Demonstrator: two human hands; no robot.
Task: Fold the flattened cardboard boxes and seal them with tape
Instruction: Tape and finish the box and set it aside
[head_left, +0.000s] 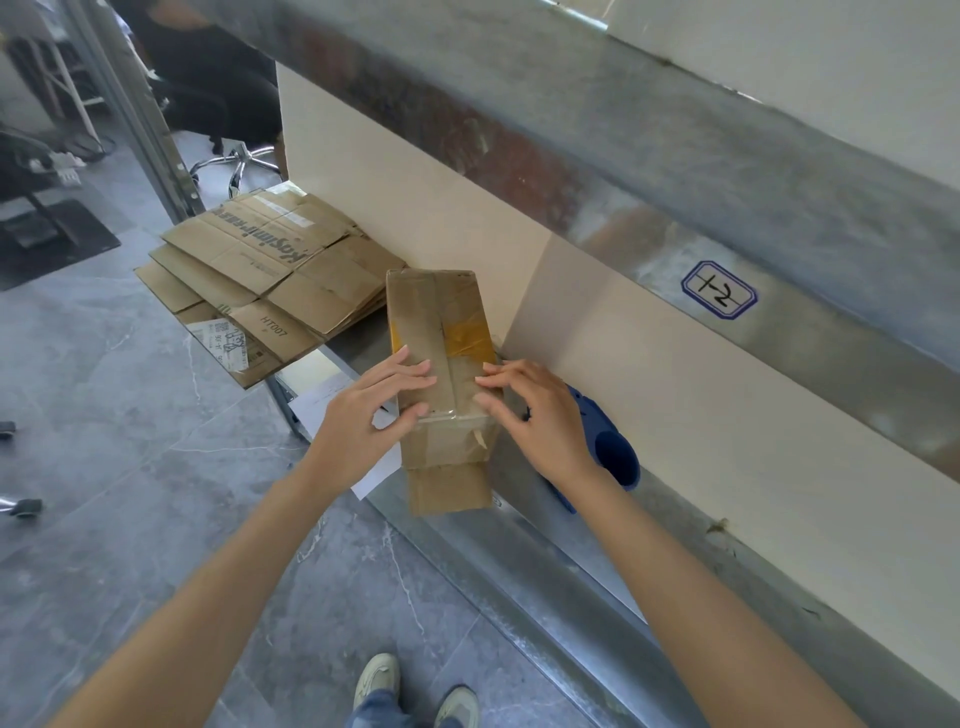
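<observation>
Head cam: our taped box (439, 322) sits mid-frame on the metal ledge (524, 551), wall (675, 395) just right. L hand (371, 415) & R hand (537, 415) press flat on its top edges. Flat boxes (260, 275) upper left; open floor (130, 441) left.

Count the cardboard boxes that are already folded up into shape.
1: the cardboard box on the metal ledge, under the left hand and right hand. The rest lie in the stack of flattened boxes to its left; others may be out of view.
</observation>
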